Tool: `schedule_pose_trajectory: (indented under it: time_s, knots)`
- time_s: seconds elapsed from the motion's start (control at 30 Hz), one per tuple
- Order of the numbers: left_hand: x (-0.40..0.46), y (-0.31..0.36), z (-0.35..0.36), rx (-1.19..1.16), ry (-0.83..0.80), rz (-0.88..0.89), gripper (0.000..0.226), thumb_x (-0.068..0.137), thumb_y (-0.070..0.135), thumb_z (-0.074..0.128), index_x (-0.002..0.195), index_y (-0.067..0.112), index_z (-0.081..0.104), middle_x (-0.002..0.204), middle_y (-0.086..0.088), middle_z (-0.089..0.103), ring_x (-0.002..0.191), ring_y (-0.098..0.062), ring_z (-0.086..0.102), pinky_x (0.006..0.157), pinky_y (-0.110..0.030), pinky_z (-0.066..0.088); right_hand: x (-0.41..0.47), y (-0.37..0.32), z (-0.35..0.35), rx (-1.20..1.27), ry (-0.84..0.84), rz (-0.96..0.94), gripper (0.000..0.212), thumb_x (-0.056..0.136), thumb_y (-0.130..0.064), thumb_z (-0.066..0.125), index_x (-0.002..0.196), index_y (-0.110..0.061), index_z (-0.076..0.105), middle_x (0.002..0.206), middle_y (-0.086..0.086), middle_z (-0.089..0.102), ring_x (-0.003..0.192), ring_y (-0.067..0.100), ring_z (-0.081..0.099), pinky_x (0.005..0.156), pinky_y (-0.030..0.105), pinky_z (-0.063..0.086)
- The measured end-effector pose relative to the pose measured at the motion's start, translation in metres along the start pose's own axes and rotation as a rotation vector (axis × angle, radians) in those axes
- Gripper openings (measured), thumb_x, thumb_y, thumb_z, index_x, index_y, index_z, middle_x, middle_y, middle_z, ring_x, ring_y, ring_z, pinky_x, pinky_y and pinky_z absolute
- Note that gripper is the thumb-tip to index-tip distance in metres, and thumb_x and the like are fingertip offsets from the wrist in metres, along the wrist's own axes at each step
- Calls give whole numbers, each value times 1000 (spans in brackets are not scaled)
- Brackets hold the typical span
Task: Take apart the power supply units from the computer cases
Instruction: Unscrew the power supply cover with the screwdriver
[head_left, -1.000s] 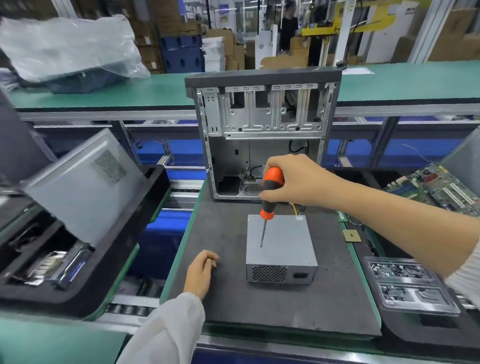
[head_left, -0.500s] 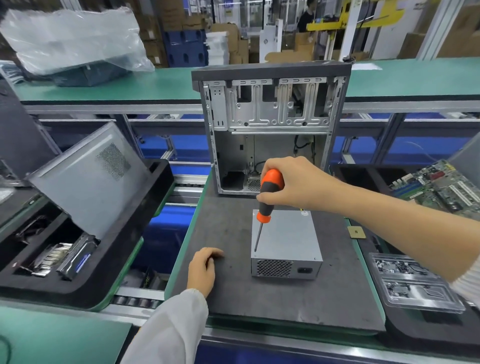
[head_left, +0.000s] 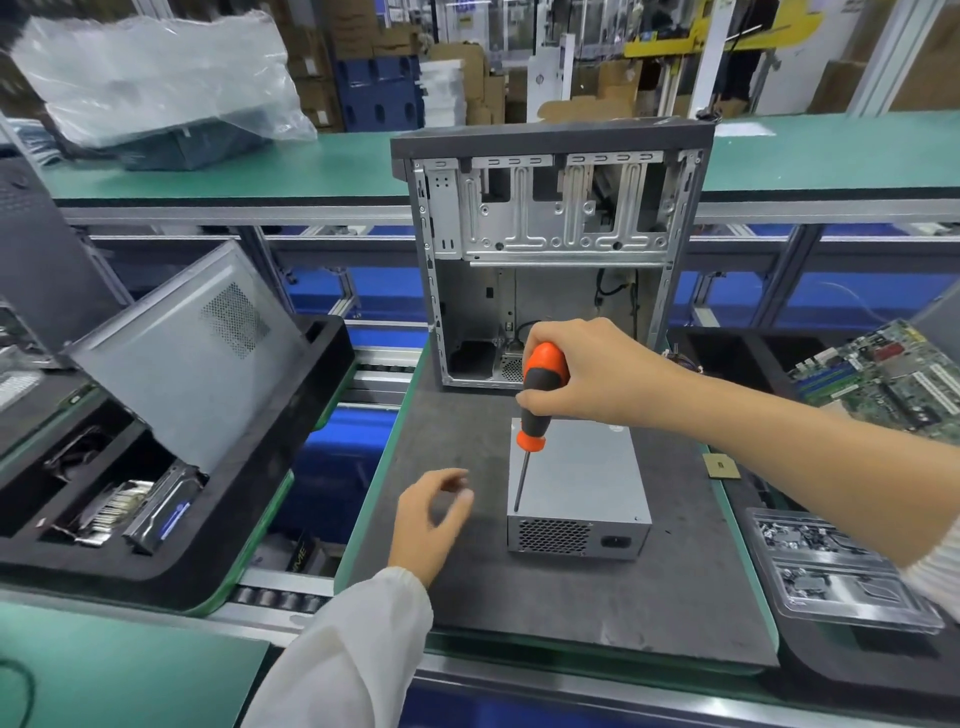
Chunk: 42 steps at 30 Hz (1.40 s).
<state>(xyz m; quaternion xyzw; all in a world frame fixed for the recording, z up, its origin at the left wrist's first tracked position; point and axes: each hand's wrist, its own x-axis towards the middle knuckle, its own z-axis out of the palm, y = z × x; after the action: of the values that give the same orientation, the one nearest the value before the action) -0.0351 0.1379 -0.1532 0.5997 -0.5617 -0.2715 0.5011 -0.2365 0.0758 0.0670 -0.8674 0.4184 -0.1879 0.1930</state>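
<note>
Gripping the orange-and-black screwdriver (head_left: 540, 395) by its handle, your right hand (head_left: 597, 374) has its grip clamped round that tool, with the shaft slanting down so the tip sits over the top face of the power supply unit (head_left: 582, 488) near its front left edge; whether the tip touches the metal cannot be told; your left hand (head_left: 428, 514) hovers at 9 o'clock of the unit, just beside it, its grip apart, fingers loosely curved and holding nothing, the white sleeve (head_left: 353, 644) running back toward you; the unit lies flat on the dark grey mat (head_left: 597, 613) of the tabletop, its vented face and power socket turned toward you, out of the computer case (head_left: 550, 249) and apart from it; that case stands upright at 12 o'clock of the unit, side open, its lower bay bare but for a few dangling cables; at 9 o'clock of the mat, a black foam tray (head_left: 249, 525) carries a leaning grey side panel (head_left: 192, 353) and some parts; at 3 o'clock lie a green motherboard (head_left: 883, 379) and a clear plastic blister tray (head_left: 836, 571); a small square chip (head_left: 721, 465) rests by the mat's right edge.
</note>
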Motion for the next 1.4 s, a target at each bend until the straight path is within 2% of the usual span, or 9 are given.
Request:
schedule_pose_trajectory:
  time_s: [0.07,0.17,0.4,0.67,0.9,1.03,1.2,1.27,1.4]
  knots:
    - [-5,11,11,124,-135,173,29,86,35,66,113,24,64,111,15,61,110,-9,57,98,-24,42,0,0,1,-5,-2,-8,22,77,-32,73,89,-19,59,77,-7,62,68,9,57,62,28,52]
    - [-9,15,25,199,-228,242,36,83,44,65,114,28,64,116,20,49,116,-8,50,101,-15,36,1,1,3,-8,-8,-19,24,78,-31,73,91,-18,58,78,-7,60,67,8,54,59,23,48]
    - [-7,8,27,243,-191,218,26,85,39,67,108,29,70,117,25,46,117,1,46,98,-5,33,1,4,7,-16,-21,-19,26,80,-33,72,96,-21,56,82,-6,59,71,6,52,63,23,47]
    - [-6,15,27,253,-173,220,21,85,27,72,106,23,74,114,15,53,112,-2,50,98,-16,44,0,2,9,-7,-17,-49,27,80,-33,72,96,-20,55,83,-4,60,69,8,54,60,21,47]
    - [-4,21,26,272,-162,241,18,89,26,68,105,23,76,108,13,54,106,-3,51,92,-11,43,0,-4,14,-50,-12,-97,29,82,-36,70,95,-16,52,77,-3,59,62,9,53,58,24,47]
    - [-4,19,24,285,-181,242,19,90,26,67,108,26,75,109,15,54,108,1,48,90,-5,39,-2,-8,19,-96,-7,-131,35,84,-42,68,88,-16,45,69,-6,52,56,9,47,51,23,40]
    - [-1,22,20,225,-187,264,16,92,21,64,104,21,76,111,13,56,107,-5,52,93,-13,43,2,-12,7,-136,-161,-94,35,85,-41,68,95,-18,45,78,-2,56,59,14,56,55,31,49]
    - [3,27,18,191,-203,274,18,93,19,64,106,20,76,111,13,58,107,-9,55,95,-18,44,6,-11,-4,-120,-266,-84,28,85,-35,69,95,-22,47,82,-8,57,62,10,62,53,25,49]
    - [6,42,20,67,-233,301,19,93,17,63,108,20,74,105,14,66,102,-10,60,93,-19,45,12,-17,-15,-175,-445,-157,25,82,-20,73,97,-29,54,88,-18,54,73,3,56,59,18,43]
